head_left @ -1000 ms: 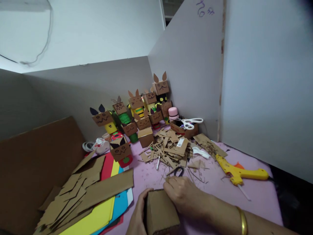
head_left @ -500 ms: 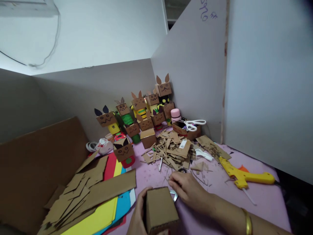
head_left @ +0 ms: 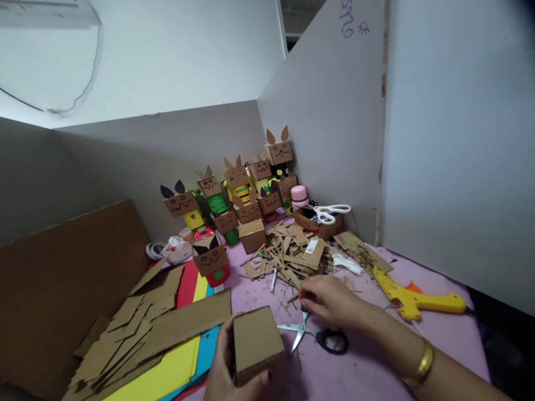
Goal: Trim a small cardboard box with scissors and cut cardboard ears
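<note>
Honestly, in the head view the left hand (head_left: 219, 374) has its fingers round the cardboard box (head_left: 257, 337), while the right hand (head_left: 330, 299) looks narrow, pinching one handle of the scissors (head_left: 304, 329). Those blades sit wide open between the hands, aimed boxward. A loose one-handle grip could let them swing, nicking cardboard or the left thumb.

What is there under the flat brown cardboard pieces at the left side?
Sheets of red, yellow and blue paper stick out from under the cardboard pieces. Whatever lies farther under is covered.
</note>
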`<state>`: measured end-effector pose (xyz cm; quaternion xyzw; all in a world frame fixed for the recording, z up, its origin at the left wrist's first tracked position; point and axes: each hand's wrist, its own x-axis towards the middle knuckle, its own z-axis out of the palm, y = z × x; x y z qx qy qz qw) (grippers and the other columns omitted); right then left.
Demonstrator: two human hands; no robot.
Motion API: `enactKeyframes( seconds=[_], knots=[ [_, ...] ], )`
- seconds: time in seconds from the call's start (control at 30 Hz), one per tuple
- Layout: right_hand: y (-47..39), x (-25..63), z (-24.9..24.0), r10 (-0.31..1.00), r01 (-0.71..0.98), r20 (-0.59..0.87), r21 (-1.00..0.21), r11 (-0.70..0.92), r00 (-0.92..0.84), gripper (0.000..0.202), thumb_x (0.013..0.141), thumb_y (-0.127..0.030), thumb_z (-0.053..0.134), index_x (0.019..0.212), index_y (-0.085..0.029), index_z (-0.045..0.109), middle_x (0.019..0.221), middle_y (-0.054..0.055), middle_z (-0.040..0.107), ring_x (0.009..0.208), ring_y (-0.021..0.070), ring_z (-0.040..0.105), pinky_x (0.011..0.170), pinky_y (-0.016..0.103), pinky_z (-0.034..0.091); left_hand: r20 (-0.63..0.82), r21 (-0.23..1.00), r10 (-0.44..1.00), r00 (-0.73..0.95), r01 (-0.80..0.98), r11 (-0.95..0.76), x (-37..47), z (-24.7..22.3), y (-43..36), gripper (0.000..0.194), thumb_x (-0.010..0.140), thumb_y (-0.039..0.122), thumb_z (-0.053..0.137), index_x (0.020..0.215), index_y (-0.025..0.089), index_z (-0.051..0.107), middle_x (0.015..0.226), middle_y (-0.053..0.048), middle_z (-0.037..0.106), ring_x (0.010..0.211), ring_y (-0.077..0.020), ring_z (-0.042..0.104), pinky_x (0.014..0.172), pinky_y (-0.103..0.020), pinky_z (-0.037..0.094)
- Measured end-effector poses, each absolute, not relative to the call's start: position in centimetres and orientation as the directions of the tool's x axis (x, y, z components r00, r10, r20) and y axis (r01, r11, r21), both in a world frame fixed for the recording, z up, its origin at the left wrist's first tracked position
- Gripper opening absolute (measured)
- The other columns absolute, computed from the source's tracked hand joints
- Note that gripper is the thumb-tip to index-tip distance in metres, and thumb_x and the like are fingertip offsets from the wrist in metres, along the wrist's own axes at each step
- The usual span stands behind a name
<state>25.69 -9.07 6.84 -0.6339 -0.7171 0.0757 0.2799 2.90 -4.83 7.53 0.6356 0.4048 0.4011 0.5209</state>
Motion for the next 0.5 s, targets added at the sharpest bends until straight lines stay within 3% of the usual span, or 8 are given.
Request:
enactKeyframes(
  seconds=[0.1,0.2,0.33,0.43,0.5],
  knots=[
    [-9.8,27.1,7.4,0.958,0.858,0.219,-0.440,0.266,-0.184,0.044,0.064,-0.015,0.066,0.107,-0.020,0.064,0.096,0.008,0.064,0.089,0.0240,0.058,0.073,0.030,0.041,0.148,0.981,0.960,0.239,0.088,-0.174,2.5,7.8,-4.3,0.085,0.036,0.051,0.082,0.109,0.021,0.051,0.100,-0.007,0.068,0.094,-0.0311,0.063,0.076,-0.032,0.054],
    [-10.2,27.0,7.3,0.961,0.866,0.129,-0.415,0.278,-0.247,0.063,0.055,-0.015,0.069,0.117,-0.018,0.059,0.104,0.012,0.059,0.095,0.0281,0.054,0.075,0.033,0.041,0.139,0.984,0.973,0.183,0.082,-0.156,2.3,7.5,-3.9,0.083,0.035,0.050,0.082,0.107,0.022,0.052,0.100,-0.006,0.068,0.097,-0.0319,0.063,0.078,-0.033,0.054],
    [-10.1,26.3,6.6,0.970,0.827,0.147,-0.508,0.241,-0.192,0.042,0.059,-0.010,0.061,0.100,-0.018,0.065,0.101,0.010,0.059,0.093,0.0262,0.051,0.077,0.035,0.037,0.130,0.989,0.977,0.167,0.044,-0.139,2.3,7.2,-3.7,0.086,0.035,0.050,0.083,0.110,0.022,0.052,0.097,-0.006,0.068,0.098,-0.0327,0.062,0.081,-0.035,0.053],
    [-9.8,26.5,6.4,0.978,0.767,0.163,-0.608,0.204,-0.131,0.025,0.059,-0.005,0.055,0.077,-0.018,0.066,0.081,0.005,0.060,0.080,0.0212,0.052,0.071,0.032,0.035,0.157,0.987,0.970,0.187,0.009,-0.161,2.2,7.2,-3.7,0.089,0.033,0.054,0.083,0.110,0.021,0.053,0.098,-0.007,0.069,0.096,-0.0324,0.062,0.078,-0.033,0.053],
    [-9.5,26.9,6.3,0.985,0.717,0.143,-0.675,0.172,-0.101,0.025,0.055,-0.006,0.057,0.074,-0.018,0.067,0.072,0.002,0.058,0.073,0.0195,0.052,0.065,0.030,0.034,0.155,0.988,0.963,0.219,-0.017,-0.155,2.1,7.2,-3.8,0.093,0.031,0.056,0.083,0.112,0.021,0.052,0.099,-0.008,0.069,0.093,-0.0315,0.063,0.075,-0.032,0.053]
  ],
)
